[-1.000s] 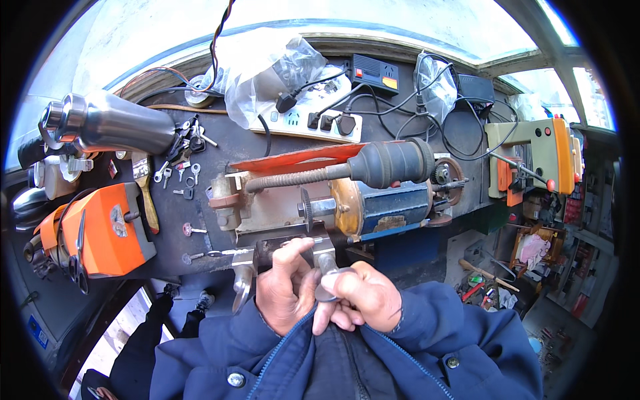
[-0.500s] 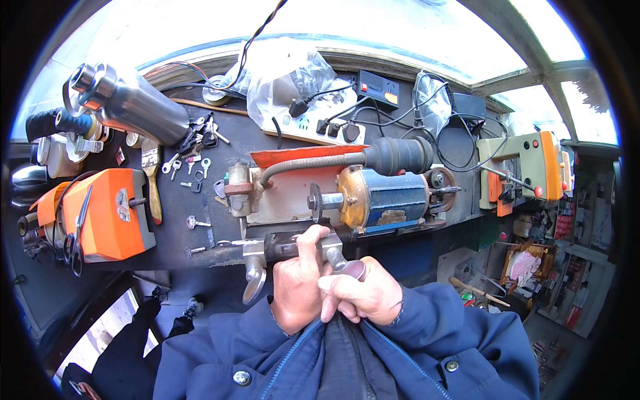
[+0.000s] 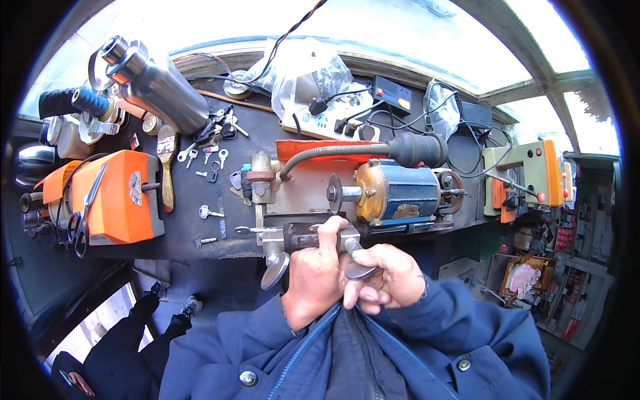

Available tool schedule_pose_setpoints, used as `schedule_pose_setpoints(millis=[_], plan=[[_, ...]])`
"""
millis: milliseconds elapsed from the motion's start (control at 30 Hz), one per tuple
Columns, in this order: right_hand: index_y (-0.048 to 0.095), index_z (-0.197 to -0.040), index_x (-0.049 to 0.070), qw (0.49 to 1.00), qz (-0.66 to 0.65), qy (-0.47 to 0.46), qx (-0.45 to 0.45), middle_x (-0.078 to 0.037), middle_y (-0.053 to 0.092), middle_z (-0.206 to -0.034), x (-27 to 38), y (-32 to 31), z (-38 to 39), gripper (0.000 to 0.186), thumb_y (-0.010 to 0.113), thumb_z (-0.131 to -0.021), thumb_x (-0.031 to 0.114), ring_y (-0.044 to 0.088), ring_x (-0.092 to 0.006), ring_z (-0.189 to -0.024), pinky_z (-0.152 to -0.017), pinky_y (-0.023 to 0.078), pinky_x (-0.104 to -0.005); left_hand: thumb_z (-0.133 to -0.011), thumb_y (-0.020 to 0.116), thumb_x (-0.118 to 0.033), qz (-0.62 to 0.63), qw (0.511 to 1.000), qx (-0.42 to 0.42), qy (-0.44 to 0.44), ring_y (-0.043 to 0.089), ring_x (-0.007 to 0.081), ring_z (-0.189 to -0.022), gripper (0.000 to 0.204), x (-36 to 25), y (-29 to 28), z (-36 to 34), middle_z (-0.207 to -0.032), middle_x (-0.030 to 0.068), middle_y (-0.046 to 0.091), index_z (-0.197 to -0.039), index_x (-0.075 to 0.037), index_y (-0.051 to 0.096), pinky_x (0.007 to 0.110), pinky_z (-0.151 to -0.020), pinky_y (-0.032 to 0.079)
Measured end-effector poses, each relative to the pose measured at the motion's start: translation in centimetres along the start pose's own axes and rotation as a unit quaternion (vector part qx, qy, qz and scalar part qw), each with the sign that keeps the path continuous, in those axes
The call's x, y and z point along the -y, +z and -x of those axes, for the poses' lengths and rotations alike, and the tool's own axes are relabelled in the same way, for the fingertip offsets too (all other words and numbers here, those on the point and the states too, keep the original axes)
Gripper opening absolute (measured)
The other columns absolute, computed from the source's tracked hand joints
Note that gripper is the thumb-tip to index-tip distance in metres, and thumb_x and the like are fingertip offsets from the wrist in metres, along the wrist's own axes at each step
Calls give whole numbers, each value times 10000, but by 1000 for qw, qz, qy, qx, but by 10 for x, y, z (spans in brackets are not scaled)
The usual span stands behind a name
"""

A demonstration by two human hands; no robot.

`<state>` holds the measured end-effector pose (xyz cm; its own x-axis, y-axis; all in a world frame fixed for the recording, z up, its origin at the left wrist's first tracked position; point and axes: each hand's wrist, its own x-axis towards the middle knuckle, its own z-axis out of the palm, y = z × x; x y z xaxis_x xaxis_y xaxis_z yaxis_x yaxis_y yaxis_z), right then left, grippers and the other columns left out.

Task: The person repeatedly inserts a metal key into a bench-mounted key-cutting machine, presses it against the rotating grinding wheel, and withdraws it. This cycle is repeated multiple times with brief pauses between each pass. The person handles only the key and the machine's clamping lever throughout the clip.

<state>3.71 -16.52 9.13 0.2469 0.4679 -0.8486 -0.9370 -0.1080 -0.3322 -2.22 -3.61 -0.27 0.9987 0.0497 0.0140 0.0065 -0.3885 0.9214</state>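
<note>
A key-cutting machine with a blue-and-brass motor [image 3: 399, 190] stands on the bench before me. My left hand [image 3: 312, 279] grips its sliding carriage [image 3: 298, 235] from the near side, one digit laid over the top and the other fingers mostly hidden. My right hand [image 3: 393, 275] pinches the flat round knob [image 3: 361, 271] under the right clamp. Another such knob [image 3: 275, 271] hangs untouched below the left clamp [image 3: 272, 239]. A key [image 3: 248, 231] sticks out leftward from that clamp. The cutting wheel [image 3: 335, 192] sits just behind the carriage.
Loose keys [image 3: 212, 212] and a brush [image 3: 167, 170] lie to the left, beside an orange machine [image 3: 112, 200] and a steel bottle [image 3: 163, 93]. A power strip [image 3: 320, 123] with cables runs behind. Another key machine [image 3: 527, 175] stands right. Someone's legs [image 3: 127, 340] show lower left.
The view has shifted, so the bench appears further right. My right hand has turned with the knob, which now shows its face at a different tilt. My left hand keeps its hold on the carriage.
</note>
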Motion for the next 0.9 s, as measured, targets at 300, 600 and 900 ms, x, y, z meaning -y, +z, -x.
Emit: schedule_pose_setpoints(millis=[300, 600, 900], plan=[[632, -705, -50, 978, -207, -8, 11, -55, 486, -547, -22, -1, 1, 601, 418, -985, 437, 322, -94, -426, -448, 373, -268, -831, 711, -101, -3, 999, 31, -11, 714, 310, -662, 557, 0, -4, 0, -733, 147, 666, -1302, -51, 420, 363, -568, 540], [626, -674, -17, 920, -363, -42, 145, 9, 376, -542, -36, 6, -9, 581, 416, -985, 427, 299, -89, -416, -463, 375, -277, -822, 743, -140, 0, 999, 45, -13, 712, 323, -666, 614, 2, -6, -2, -744, 162, 673, -1327, -60, 403, 343, -588, 532], [581, -676, -22, 945, -308, -5, 112, 23, 361, -547, -7, 0, -7, 594, 337, -1007, 408, 310, -82, -427, -465, 359, -264, -886, 618, 64, 157, 985, 19, -72, 608, 116, -599, 468, -1, -22, 33, -719, 55, 615, -1317, -31, 461, 259, -578, 463]])
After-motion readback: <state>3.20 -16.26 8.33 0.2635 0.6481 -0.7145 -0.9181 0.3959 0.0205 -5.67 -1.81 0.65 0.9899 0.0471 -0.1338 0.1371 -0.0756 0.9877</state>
